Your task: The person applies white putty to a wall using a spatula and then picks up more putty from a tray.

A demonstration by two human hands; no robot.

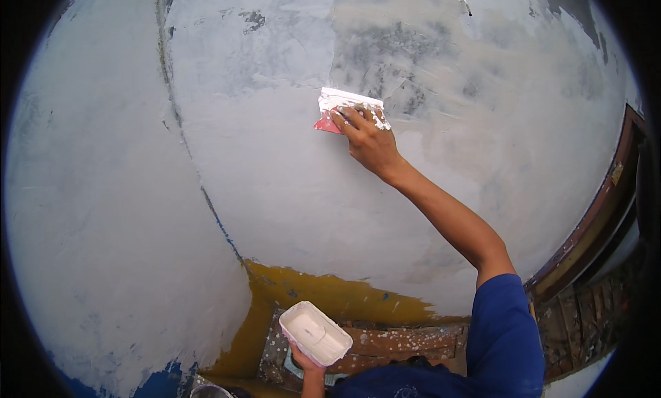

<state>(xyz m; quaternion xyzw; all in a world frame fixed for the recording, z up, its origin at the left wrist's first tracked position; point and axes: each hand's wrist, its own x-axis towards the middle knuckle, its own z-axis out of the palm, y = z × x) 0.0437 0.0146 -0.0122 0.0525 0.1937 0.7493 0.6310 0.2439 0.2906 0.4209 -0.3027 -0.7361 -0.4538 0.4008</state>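
While right grip [372,144] holds scraper [328,125]; left grip [301,360], tub [340,354]; wall [441,212]—patchy grey, ochre below.

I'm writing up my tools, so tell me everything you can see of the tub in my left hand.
The tub is an open, pale rectangular container with rounded corners, apparently plastic, its rim looking smeared. Inside is a creamy off-white paste marked by a curved line; its depth can't be judged. It sits low in the view, angled, opening toward the camera. Your left hand holds it at its lower-left side.
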